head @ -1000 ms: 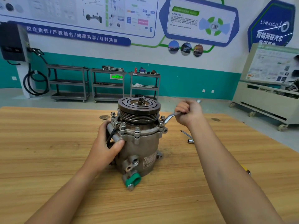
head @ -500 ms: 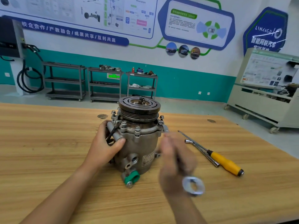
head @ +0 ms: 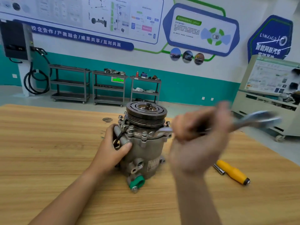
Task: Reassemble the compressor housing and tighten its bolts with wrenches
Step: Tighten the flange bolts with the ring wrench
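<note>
The grey compressor (head: 144, 150) stands upright on the wooden table (head: 48, 143), pulley on top and a green cap low at its front. Several bolts ring its upper flange. My left hand (head: 113, 150) grips the compressor's left side, thumb across the housing. My right hand (head: 199, 132), blurred by motion, holds a silver wrench (head: 253, 120). One wrench end lies at the flange on the compressor's right side; the other end sticks out to the right.
A yellow-handled screwdriver (head: 233, 172) and a socket tool (head: 219, 169) lie on the table to the right. A round mark (head: 107, 119) sits on the table behind the compressor. Shelving carts (head: 110, 88) and a training bench (head: 272, 98) stand beyond the table.
My right hand swung the wrench from the far right down toward me and back up to the right. My left hand stayed on the compressor.
</note>
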A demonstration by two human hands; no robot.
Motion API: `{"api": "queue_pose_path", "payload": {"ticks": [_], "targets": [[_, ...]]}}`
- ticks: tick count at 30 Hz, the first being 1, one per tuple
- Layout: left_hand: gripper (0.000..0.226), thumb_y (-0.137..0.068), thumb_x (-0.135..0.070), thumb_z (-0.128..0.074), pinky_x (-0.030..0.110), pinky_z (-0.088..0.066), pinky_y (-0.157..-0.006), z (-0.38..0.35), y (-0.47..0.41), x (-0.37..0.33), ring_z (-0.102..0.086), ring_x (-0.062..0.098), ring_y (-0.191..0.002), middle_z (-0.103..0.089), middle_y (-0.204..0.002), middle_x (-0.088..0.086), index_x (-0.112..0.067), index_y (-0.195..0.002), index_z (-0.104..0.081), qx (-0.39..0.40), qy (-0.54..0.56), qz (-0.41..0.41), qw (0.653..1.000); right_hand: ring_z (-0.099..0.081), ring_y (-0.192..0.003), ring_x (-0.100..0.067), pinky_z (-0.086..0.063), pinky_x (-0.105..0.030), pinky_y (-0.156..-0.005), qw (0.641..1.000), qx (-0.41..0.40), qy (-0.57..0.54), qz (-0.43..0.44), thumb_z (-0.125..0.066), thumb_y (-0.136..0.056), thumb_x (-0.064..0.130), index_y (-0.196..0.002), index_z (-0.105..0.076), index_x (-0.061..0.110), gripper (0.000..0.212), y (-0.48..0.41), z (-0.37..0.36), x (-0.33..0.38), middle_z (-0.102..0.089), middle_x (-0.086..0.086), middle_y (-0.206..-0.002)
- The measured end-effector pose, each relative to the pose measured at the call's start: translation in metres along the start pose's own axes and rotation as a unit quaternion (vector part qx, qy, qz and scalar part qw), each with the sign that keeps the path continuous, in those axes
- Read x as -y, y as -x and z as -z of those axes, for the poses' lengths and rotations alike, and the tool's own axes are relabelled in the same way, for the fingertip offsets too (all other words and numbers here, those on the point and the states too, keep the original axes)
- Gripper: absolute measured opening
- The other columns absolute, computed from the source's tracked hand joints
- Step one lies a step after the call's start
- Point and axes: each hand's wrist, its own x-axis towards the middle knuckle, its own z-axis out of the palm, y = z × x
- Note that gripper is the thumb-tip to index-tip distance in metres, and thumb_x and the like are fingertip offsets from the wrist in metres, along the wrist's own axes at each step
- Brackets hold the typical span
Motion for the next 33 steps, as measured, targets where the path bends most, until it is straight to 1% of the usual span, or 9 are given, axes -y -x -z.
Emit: {"api": "queue_pose_path", "payload": {"ticks": [3,7,10,12,20,24,28,30,33], "targets": [[0.055,-0.082,-0.004,-0.064,-0.004,-0.036,-0.070,-0.002,0.001,-0.004,-0.048,-0.025,-0.091,-0.049,-0.107,-0.022,-0.028,-0.121,-0.035,-0.003,0.001,-0.010,1.000,-0.020,-0.029,-0.003,-0.022,-0.011,-0.040,0.988,-0.077,-0.102,-0.089,-0.022,-0.101,0.038,-0.047,-0.047,0.018,0.063,-0.046,0.027,0.027,-0.026,0.011,-0.033],[0.058,-0.082,-0.008,-0.063,-0.001,-0.038,-0.071,-0.002,0.001,-0.003,-0.051,-0.008,-0.098,-0.050,-0.109,-0.020,-0.029,-0.126,-0.033,0.005,0.002,-0.001,1.000,-0.011,-0.031,-0.008,-0.012,-0.015,-0.035,0.945,-0.206,-0.097,-0.237,-0.029,-0.099,0.045,-0.056,-0.037,0.015,0.053,-0.080,0.060,0.000,-0.016,0.007,-0.035],[0.056,-0.081,-0.009,-0.063,0.000,-0.040,-0.068,-0.002,0.000,-0.002,-0.052,-0.012,-0.094,-0.050,-0.108,-0.022,-0.034,-0.122,-0.033,0.007,0.007,0.005,1.000,-0.014,-0.028,-0.007,-0.013,-0.014,-0.032,0.914,-0.246,-0.127,-0.297,-0.027,-0.100,0.044,-0.056,-0.037,0.015,0.053,-0.087,0.084,-0.027,-0.017,0.007,-0.034],[0.057,-0.079,-0.010,-0.063,-0.001,-0.040,-0.069,-0.001,0.000,-0.004,-0.051,-0.015,-0.093,-0.050,-0.108,-0.023,-0.034,-0.121,-0.033,0.007,0.003,0.003,1.000,-0.015,-0.026,-0.007,-0.013,-0.012,-0.032,0.895,-0.255,-0.155,-0.331,-0.028,-0.100,0.041,-0.051,-0.040,0.014,0.057,-0.091,0.096,-0.041,-0.018,0.007,-0.034],[0.059,-0.079,-0.015,-0.063,0.013,-0.039,-0.078,0.000,0.000,-0.005,-0.051,-0.002,-0.102,-0.048,-0.112,-0.022,-0.034,-0.125,-0.031,0.016,0.005,0.007,1.000,-0.019,-0.022,-0.007,-0.015,-0.015,-0.027,0.824,-0.232,-0.164,-0.489,-0.032,-0.101,0.025,-0.056,-0.036,0.014,0.046,-0.105,0.104,-0.072,-0.021,0.006,-0.032],[0.059,-0.079,-0.015,-0.063,0.015,-0.040,-0.079,0.000,0.000,-0.004,-0.050,0.007,-0.106,-0.049,-0.112,-0.019,-0.031,-0.127,-0.031,0.014,-0.003,0.005,1.000,-0.019,-0.023,-0.008,-0.016,-0.014,-0.027,0.811,-0.262,-0.180,-0.491,-0.033,-0.100,0.022,-0.050,-0.039,0.012,0.051,-0.099,0.111,-0.074,-0.022,0.006,-0.033],[0.061,-0.080,-0.014,-0.063,0.014,-0.039,-0.079,0.000,0.000,-0.003,-0.049,0.010,-0.109,-0.050,-0.114,-0.014,-0.027,-0.131,-0.032,0.013,-0.005,0.009,1.000,-0.019,-0.023,-0.008,-0.018,-0.013,-0.029,0.809,-0.332,-0.201,-0.441,-0.030,-0.099,0.018,-0.057,-0.031,0.016,0.041,-0.079,0.122,-0.062,-0.021,0.005,-0.033],[0.063,-0.081,-0.012,-0.063,0.020,-0.039,-0.083,-0.001,0.000,-0.003,-0.049,0.013,-0.111,-0.049,-0.118,-0.008,-0.022,-0.135,-0.032,0.013,-0.009,0.012,1.000,-0.019,-0.025,-0.009,-0.019,-0.012,-0.031,0.824,-0.359,-0.194,-0.392,-0.031,-0.098,0.017,-0.058,-0.032,0.016,0.040,-0.068,0.122,-0.050,-0.021,0.006,-0.035],[0.064,-0.082,-0.010,-0.063,0.017,-0.038,-0.082,-0.001,0.000,-0.004,-0.048,0.014,-0.112,-0.048,-0.119,-0.006,-0.019,-0.137,-0.031,0.013,-0.008,0.014,1.000,-0.020,-0.030,-0.010,-0.024,-0.012,-0.036,0.866,-0.365,-0.164,-0.299,-0.034,-0.098,0.021,-0.056,-0.035,0.017,0.042,-0.047,0.109,-0.028,-0.020,0.006,-0.038]]}}
